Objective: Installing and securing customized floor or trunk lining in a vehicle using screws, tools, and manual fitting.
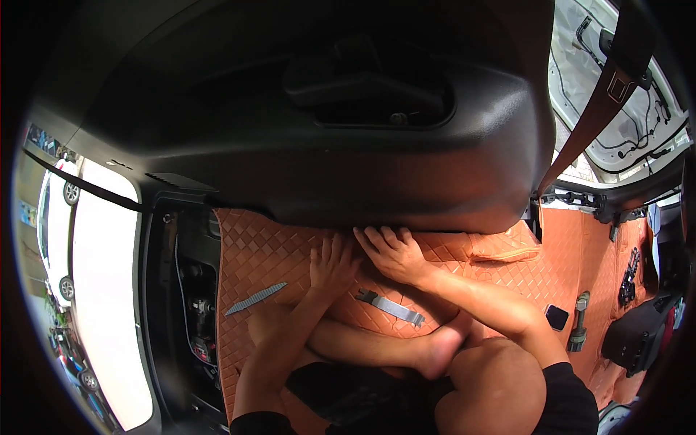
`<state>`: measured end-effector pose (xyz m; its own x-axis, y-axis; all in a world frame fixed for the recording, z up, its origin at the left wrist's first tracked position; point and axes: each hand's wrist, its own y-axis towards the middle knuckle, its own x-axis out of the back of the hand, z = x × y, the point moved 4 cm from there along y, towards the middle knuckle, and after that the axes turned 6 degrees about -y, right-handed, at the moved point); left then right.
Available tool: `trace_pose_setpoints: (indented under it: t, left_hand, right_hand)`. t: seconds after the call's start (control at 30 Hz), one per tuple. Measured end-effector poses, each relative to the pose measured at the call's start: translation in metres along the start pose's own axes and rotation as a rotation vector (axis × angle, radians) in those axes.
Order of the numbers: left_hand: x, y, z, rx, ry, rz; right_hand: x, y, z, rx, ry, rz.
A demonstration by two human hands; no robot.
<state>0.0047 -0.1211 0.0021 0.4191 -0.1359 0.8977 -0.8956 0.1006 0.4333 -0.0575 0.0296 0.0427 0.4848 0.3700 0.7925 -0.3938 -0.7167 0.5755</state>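
Note:
My left hand (330, 264) lies on the quilted orange-brown mat (246, 246) with its fingers stretched out. To its right, my right hand (391, 254) rests with spread fingers at the lower edge of the black plastic side panel (348, 174), where the mat meets it; its fingertips are partly against that edge. A grey strap (395, 310) with a dark end piece lies just below my hands. A thin grey, patterned flat strip (255, 297) lies left of my left hand.
I sit cross-legged inside a vehicle. On the right lie a phone (557, 317), a metal tool (579, 322) and black parts (628, 279); a belt (609, 94) hangs above them. A power tool (201, 344) sits in a left recess. A white car (54, 225) stands outside.

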Motion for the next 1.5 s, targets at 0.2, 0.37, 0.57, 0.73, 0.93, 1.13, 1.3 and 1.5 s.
trace_pose_setpoints:
  t: [0.2,0.37,0.57,0.73,0.93,1.13,1.3,1.5]
  left_hand:
    - [-0.006,-0.01,0.022,0.356,0.009,0.201]
    - [0.012,-0.012,0.06,0.431,0.169,-0.093]
    - [0.03,-0.006,0.129,0.484,-0.069,-0.034]
    - [0.044,-0.008,0.151,0.329,-0.081,0.137]
    - [0.049,-0.023,0.139,0.472,0.074,0.299]
    - [0.135,-0.042,0.088,0.047,0.167,0.202]
    - [0.224,-0.036,0.046,-0.154,-0.166,0.557]
    - [0.156,0.052,0.057,0.436,-0.621,0.917]
  right_hand:
    - [-0.009,0.006,0.013,0.078,-0.09,-0.017]
    - [-0.009,0.001,0.006,0.192,-0.106,0.028]
    - [0.042,0.005,-0.027,0.47,-0.012,0.273]
    - [0.088,0.011,-0.061,0.657,0.011,0.676]
    - [0.067,0.015,-0.013,0.397,0.084,0.649]
    - [0.052,0.046,0.039,0.161,0.146,0.207]
    - [0.053,0.043,0.046,0.095,0.588,0.768]
    - [0.045,0.039,0.045,0.009,0.823,0.852]
